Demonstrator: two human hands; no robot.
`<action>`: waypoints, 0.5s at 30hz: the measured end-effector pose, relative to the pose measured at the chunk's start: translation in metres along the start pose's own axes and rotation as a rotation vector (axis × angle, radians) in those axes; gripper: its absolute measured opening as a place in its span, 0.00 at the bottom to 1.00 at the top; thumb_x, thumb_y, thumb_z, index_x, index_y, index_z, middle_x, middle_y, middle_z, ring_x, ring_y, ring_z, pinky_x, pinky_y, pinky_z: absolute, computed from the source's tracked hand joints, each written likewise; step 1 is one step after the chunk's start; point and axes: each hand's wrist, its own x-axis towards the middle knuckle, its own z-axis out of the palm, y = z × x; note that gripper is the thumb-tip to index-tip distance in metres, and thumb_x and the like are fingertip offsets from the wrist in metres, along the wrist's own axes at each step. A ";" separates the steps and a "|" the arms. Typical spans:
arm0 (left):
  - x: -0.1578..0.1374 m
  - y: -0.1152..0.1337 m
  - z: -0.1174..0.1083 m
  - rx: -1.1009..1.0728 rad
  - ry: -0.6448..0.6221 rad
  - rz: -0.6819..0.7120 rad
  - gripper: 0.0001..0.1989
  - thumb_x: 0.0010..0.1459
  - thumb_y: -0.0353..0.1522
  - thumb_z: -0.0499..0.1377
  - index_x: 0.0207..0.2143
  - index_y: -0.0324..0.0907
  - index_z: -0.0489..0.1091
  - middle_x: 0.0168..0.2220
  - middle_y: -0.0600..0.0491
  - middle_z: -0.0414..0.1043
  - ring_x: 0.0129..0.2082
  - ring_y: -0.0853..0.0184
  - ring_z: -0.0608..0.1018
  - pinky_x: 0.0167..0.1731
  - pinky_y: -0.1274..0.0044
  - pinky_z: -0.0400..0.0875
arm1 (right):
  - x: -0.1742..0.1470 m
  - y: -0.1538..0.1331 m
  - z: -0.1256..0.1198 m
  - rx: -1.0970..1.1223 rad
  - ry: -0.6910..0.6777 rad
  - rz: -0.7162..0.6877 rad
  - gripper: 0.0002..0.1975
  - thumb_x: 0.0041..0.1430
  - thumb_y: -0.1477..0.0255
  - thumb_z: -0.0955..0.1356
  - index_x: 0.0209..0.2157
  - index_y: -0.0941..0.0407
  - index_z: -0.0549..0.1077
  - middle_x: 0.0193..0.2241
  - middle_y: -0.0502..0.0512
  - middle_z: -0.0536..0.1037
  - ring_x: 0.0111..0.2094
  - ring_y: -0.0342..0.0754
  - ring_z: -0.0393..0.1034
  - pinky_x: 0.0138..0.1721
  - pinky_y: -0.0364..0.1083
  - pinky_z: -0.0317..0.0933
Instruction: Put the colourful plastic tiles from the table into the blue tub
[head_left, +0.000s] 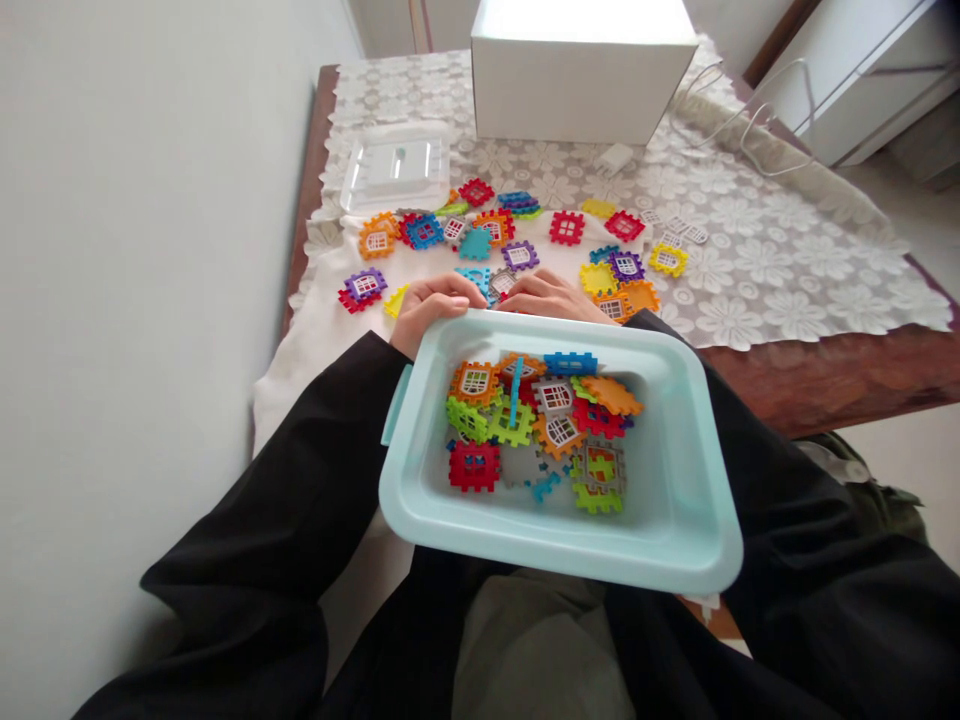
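Note:
A light-blue plastic bin [701, 440] rests on my lap, tilted toward me, with colourful notched building tiles inside. Just past its far rim is my left hand [437, 305], fingers curled and thumb folded alongside; what it pinches is hidden. My right hand [553, 297] faces it with fingers bent and pressed together, their tips partly behind the rim. A bit of red shows under those fingers, too covered to make out. Between and behind the hands lie a light-blue tile [475, 282] and a grey window tile [504, 284].
Loose tiles are spread across the table, among them a red tile [567, 228] and a purple window tile [520, 256]. A clear lid [397, 168] lies back left. A large white box [574, 90], a white charger [613, 159] and a cable [776, 170] are farther off. A wall [150, 250] borders the left.

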 end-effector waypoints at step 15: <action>-0.001 0.007 0.009 -0.019 0.031 -0.028 0.10 0.41 0.39 0.66 0.24 0.41 0.79 0.24 0.52 0.75 0.22 0.70 0.70 0.22 0.77 0.60 | 0.000 -0.002 0.002 0.094 0.037 0.009 0.17 0.78 0.57 0.63 0.43 0.53 0.76 0.52 0.59 0.77 0.50 0.52 0.69 0.52 0.51 0.64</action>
